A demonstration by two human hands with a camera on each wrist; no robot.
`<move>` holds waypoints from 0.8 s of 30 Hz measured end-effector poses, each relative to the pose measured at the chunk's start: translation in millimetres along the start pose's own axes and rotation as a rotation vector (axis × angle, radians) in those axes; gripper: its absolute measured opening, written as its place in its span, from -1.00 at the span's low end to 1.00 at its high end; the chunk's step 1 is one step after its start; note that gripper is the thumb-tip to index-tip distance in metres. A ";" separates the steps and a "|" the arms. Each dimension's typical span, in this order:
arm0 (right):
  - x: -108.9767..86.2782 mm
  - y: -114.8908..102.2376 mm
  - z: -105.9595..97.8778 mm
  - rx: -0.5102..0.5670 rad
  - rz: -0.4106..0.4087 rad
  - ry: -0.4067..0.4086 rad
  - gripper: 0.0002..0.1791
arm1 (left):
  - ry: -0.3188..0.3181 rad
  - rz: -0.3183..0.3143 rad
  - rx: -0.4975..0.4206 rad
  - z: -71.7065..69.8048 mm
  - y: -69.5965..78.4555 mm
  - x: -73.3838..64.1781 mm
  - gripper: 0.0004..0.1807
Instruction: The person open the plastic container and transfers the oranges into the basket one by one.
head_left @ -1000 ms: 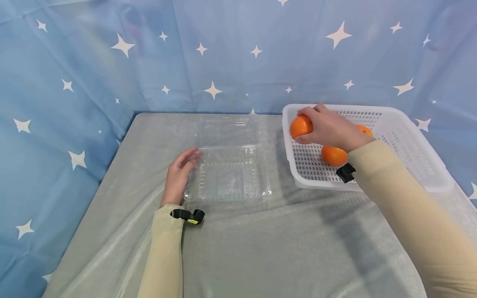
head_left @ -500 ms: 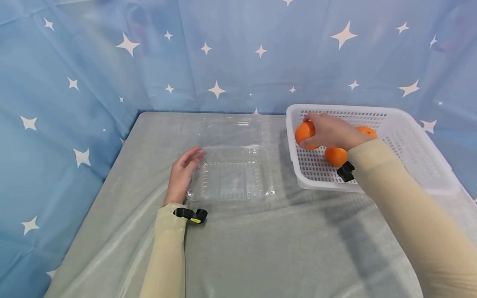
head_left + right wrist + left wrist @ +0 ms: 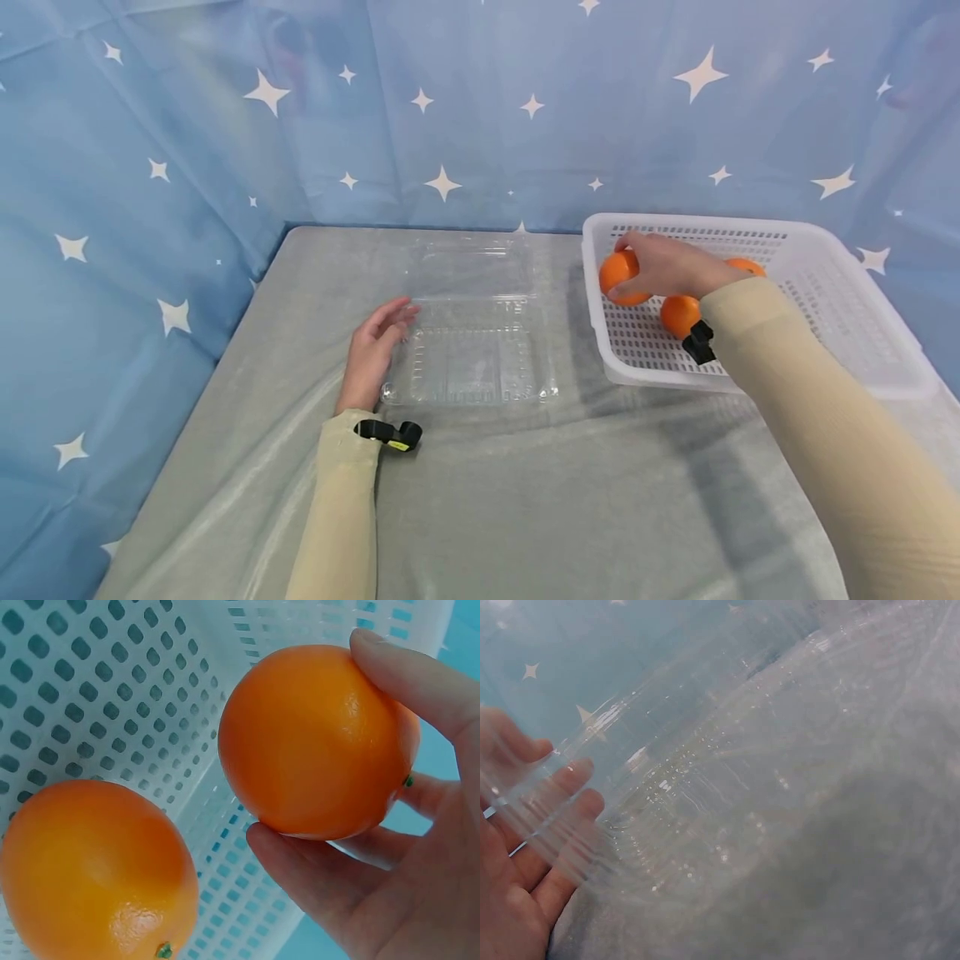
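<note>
My right hand (image 3: 667, 265) grips an orange (image 3: 622, 276) inside the left end of a white plastic basket (image 3: 817, 235). In the right wrist view thumb and fingers curl round that orange (image 3: 315, 742), with a second orange (image 3: 97, 870) beside it on the perforated floor. A third orange (image 3: 746, 267) is partly hidden behind the wrist. On the left, my left hand (image 3: 372, 350) rests at the left side of a clear plastic clamshell box (image 3: 472, 367), its lid (image 3: 472, 268) laid back. The left wrist view shows the relaxed fingers (image 3: 562, 847) against the transparent wall.
A grey cloth covers the table (image 3: 525, 500). Behind and to the left hangs a blue curtain (image 3: 480, 108) with white stars. The basket stands to the right of the clear box, with a strip of cloth between them.
My right hand has lowered slightly with the orange, down into the basket's left end. The left hand stays at the box. The whole head view has shifted a little.
</note>
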State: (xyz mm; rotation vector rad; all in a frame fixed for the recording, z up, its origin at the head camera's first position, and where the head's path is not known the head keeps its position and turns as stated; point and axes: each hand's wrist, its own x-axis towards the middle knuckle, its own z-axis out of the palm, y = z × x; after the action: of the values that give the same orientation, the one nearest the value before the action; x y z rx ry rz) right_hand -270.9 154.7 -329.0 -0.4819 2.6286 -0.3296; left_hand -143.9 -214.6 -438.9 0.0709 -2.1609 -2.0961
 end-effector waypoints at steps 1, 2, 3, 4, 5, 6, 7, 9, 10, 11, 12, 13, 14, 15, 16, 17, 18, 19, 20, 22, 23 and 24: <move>0.4 0.6 0.5 0.010 0.005 -0.007 -0.18 | 0.001 0.001 0.002 0.1 -0.2 0.2 -0.59; 0.9 0.8 0.8 0.012 0.006 -0.011 -0.17 | 0.002 0.000 0.006 0.1 -0.3 0.1 -0.59; 1.2 0.9 1.1 0.015 0.010 -0.014 -0.17 | 0.003 0.002 0.007 0.1 -0.4 0.1 -0.59; 1.7 1.2 1.5 0.015 0.012 -0.016 -0.17 | 0.003 0.003 0.009 0.0 -0.6 0.3 -0.59; 2.0 1.6 1.8 0.017 0.015 -0.018 -0.18 | 0.002 0.004 0.007 -0.2 -0.9 0.2 -0.59; 2.0 1.8 2.1 0.015 0.015 -0.019 -0.18 | 0.002 0.003 0.007 -0.2 -1.0 0.1 -0.59; 2.0 1.9 2.7 0.016 0.019 -0.021 -0.20 | 0.001 0.003 0.003 -0.3 -1.1 0.1 -0.59; 2.3 2.4 4.5 0.013 0.033 -0.031 -0.23 | -0.002 0.004 -0.005 -0.5 -1.3 0.1 -0.60; 2.6 2.9 5.5 0.014 0.038 -0.033 -0.24 | -0.004 0.004 -0.007 -0.6 -1.3 0.2 -0.60; 3.1 3.4 6.7 0.015 0.043 -0.035 -0.24 | -0.007 0.004 -0.013 -0.6 -1.4 0.2 -0.60; 3.6 3.8 8.0 0.015 0.045 -0.035 -0.25 | -0.008 0.003 -0.012 -0.5 -1.6 0.2 -0.60; 4.4 4.3 9.2 0.019 0.051 -0.040 -0.25 | -0.009 0.001 -0.011 -0.6 -1.7 0.2 -0.60; 5.2 4.9 10.1 0.017 0.051 -0.039 -0.25 | -0.009 -0.002 -0.009 -0.6 -1.8 0.1 -0.60; 6.1 5.5 10.9 0.019 0.046 -0.034 -0.23 | -0.010 -0.003 -0.007 -0.6 -1.8 0.1 -0.60; 7.1 6.2 11.4 0.018 0.039 -0.027 -0.21 | -0.010 -0.006 -0.005 -0.6 -1.8 0.1 -0.60; 8.0 6.6 11.6 0.016 0.034 -0.024 -0.19 | -0.009 -0.006 -0.003 -0.6 -1.9 0.0 -0.60; 8.7 7.1 11.8 0.016 0.031 -0.024 -0.18 | -0.007 -0.007 0.000 -0.8 -1.8 0.0 -0.60; 9.4 7.6 11.8 0.018 0.031 -0.026 -0.17 | -0.006 -0.005 0.000 -1.0 -1.6 0.0 -0.60; 10.2 8.2 11.9 0.019 0.027 -0.025 -0.15 | -0.005 -0.003 -0.003 -1.1 -1.4 0.1 -0.60; 10.8 8.7 11.7 0.026 0.030 -0.031 -0.11 | -0.005 -0.002 -0.007 -1.3 -0.9 0.0 -0.59; 11.2 9.1 11.8 0.025 0.036 -0.034 -0.10 | -0.006 -0.001 -0.008 -1.5 -0.5 0.0 -0.59; 11.6 9.7 12.1 0.028 0.042 -0.039 -0.08 | -0.007 -0.002 -0.010 -1.7 -0.1 -0.1 -0.59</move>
State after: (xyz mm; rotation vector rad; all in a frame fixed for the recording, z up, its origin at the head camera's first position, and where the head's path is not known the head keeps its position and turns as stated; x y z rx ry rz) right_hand -277.7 157.3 -346.9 -0.4197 2.5885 -0.3395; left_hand -143.6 -216.3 -439.0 0.0652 -2.1545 -2.1113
